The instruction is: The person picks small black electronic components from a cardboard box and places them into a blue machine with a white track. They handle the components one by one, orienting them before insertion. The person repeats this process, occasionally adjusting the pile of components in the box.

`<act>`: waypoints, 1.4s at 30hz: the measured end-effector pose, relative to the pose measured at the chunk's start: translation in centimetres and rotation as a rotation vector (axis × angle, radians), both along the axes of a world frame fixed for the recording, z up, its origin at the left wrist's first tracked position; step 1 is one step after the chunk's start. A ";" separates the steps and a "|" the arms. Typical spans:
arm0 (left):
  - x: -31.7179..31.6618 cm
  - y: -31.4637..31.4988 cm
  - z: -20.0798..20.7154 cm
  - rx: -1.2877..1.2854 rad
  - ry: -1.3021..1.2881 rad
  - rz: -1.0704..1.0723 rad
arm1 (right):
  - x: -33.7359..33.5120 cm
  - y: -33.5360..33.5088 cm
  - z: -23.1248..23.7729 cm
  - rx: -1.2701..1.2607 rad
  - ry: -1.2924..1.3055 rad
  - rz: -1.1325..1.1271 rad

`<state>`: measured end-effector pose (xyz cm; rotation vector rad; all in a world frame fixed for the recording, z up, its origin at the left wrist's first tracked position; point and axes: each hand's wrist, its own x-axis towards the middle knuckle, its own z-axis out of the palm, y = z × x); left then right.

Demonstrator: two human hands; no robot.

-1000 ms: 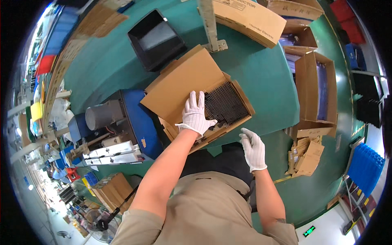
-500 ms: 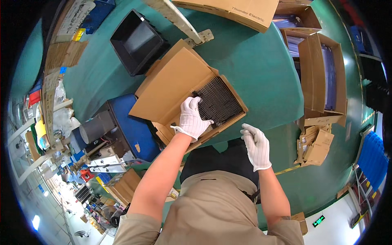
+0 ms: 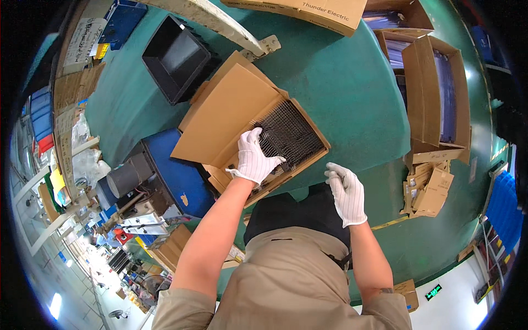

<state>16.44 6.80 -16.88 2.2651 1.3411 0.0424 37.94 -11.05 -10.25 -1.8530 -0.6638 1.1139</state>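
Head view: what is the left hand point(image 3: 254, 158) doing?

– It wears a white striped glove and reaches into an open carton point(image 3: 223, 107), thumb parted from curled fingers at the left side of some black parts point(image 3: 291, 135). I cannot tell whether it has hold of any.

How do the parts lie?

– In tight, thin rows, filling the right portion of the carton. That carton sits at the near edge of the green table point(image 3: 363, 104), turned at an angle, its lid folded back toward the left.

And the right hand point(image 3: 347, 195)?

– Gloved too, fingers loosely bent, nothing visible in its grasp. It hangs off the table's near edge, just beside the carton's right corner.

What stands around?

– A black bin point(image 3: 179, 63) lies beyond the lid, toward the far left of the table. A metal post point(image 3: 220, 19) has its foot nearby, and a closed cardboard box point(image 3: 319, 14) rests by the far edge. Left of the carton is a blue machine point(image 3: 179, 170).
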 end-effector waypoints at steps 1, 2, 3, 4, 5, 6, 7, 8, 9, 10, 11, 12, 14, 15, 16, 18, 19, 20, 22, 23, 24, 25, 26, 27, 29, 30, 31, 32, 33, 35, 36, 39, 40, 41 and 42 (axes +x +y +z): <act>0.1 0.1 0.0 0.012 0.033 -0.024 | 0.0 0.0 -0.1 -0.004 0.012 -0.003; 0.2 -0.1 0.1 0.043 0.032 -0.021 | 0.0 0.0 -0.1 -0.008 0.024 -0.007; 0.3 -0.5 0.3 0.075 0.030 -0.017 | 0.0 0.1 -0.1 -0.009 0.025 -0.005; 0.6 -0.7 0.6 0.105 0.028 -0.012 | 0.0 0.2 0.0 -0.011 0.025 -0.001; 0.9 -0.8 0.9 0.068 0.064 -0.005 | 0.0 0.3 0.0 -0.013 0.025 0.002; 1.2 -0.9 1.1 0.031 0.099 0.002 | 0.0 0.2 -0.2 -0.002 0.013 0.007; 1.4 -0.9 1.3 -0.004 0.135 0.007 | 0.0 0.2 -0.4 0.011 0.001 0.011; 1.3 -0.7 1.2 -0.005 0.156 -0.022 | 0.0 0.2 -0.5 0.023 -0.011 0.014; 1.0 -0.4 0.8 -0.006 0.177 -0.051 | 0.0 0.3 -0.4 0.016 0.003 0.011; 0.9 -0.1 0.7 -0.010 0.195 -0.079 | 0.2 0.4 0.0 0.006 0.014 0.009; 0.5 0.2 0.7 -0.017 0.174 -0.090 | 0.3 0.4 0.3 -0.003 0.025 0.007; 0.1 0.6 0.8 -0.025 0.153 -0.101 | 0.4 0.2 0.1 0.001 0.009 0.009; 0.2 0.5 1.3 -0.017 0.142 -0.090 | 0.5 0.1 -0.2 0.012 -0.020 0.020; 0.9 0.0 1.2 -0.022 0.180 -0.052 | 0.5 0.0 -0.3 0.010 -0.017 0.016; 2.0 -0.5 1.5 -0.026 0.220 -0.018 | 0.5 -0.1 -0.2 0.009 -0.014 0.009; 2.5 -0.6 1.9 -0.030 0.267 0.017 | 0.3 0.0 -0.2 0.010 -0.015 0.015; 2.3 -0.7 1.7 -0.007 0.229 0.016 | 0.3 0.0 -0.2 0.010 -0.022 0.029; 1.8 -0.7 1.2 0.016 0.192 0.015 | 0.3 0.0 -0.2 0.010 -0.029 0.042; 1.0 -0.8 0.6 0.077 0.123 0.004 | 0.0 0.0 0.2 -0.015 0.022 0.021; 0.7 -1.0 0.4 0.083 0.116 0.020 | 0.0 0.0 0.3 -0.027 0.047 0.008; 0.3 -1.2 0.3 0.088 0.109 0.035 | 0.1 -0.2 0.3 -0.016 0.032 0.006; 0.1 -1.6 0.5 0.091 0.103 0.052 | 0.2 -0.5 0.2 -0.007 0.018 0.006; 0.0 -1.9 0.6 0.089 0.106 0.077 | 0.3 -0.7 0.1 0.001 0.005 0.005; 0.3 -2.3 0.4 0.099 0.139 0.097 | 0.3 -0.9 0.1 -0.004 0.001 0.001; 1.8 -2.9 1.0 0.117 0.207 0.138 | 0.3 -1.3 -0.1 -0.014 -0.006 -0.005; 1.5 -2.9 0.6 0.157 0.158 0.122 | 0.3 -1.4 -0.2 -0.020 -0.012 0.005; 1.1 -2.6 0.3 0.144 0.134 0.105 | 0.3 -1.5 -0.1 -0.025 -0.018 0.015; 0.6 -2.2 0.1 0.131 0.109 0.088 | 0.3 -1.7 0.0 -0.030 -0.024 0.025; 0.1 -1.9 0.0 0.119 0.085 0.072 | 0.2 -1.8 0.0 -0.030 -0.023 0.023; -0.7 -1.7 -0.2 0.150 0.033 0.027 | 0.2 -1.8 0.2 -0.025 -0.020 0.017; -1.1 -2.0 -0.4 0.171 0.041 0.008 | 0.1 -1.9 0.2 -0.023 -0.033 0.019; -1.8 -2.5 -1.1 0.197 0.020 0.025 | -0.1 -2.0 0.4 -0.027 -0.042 0.020; -1.3 -2.4 -0.7 0.181 0.007 0.054 | -0.3 -2.0 0.5 -0.038 -0.029 0.014; -0.6 -2.3 -0.3 0.165 -0.005 0.088 | -0.4 -2.2 0.6 -0.048 -0.015 0.012; 0.1 -2.2 0.1 0.131 0.057 0.123 | -0.5 -2.3 0.5 -0.040 -0.022 0.017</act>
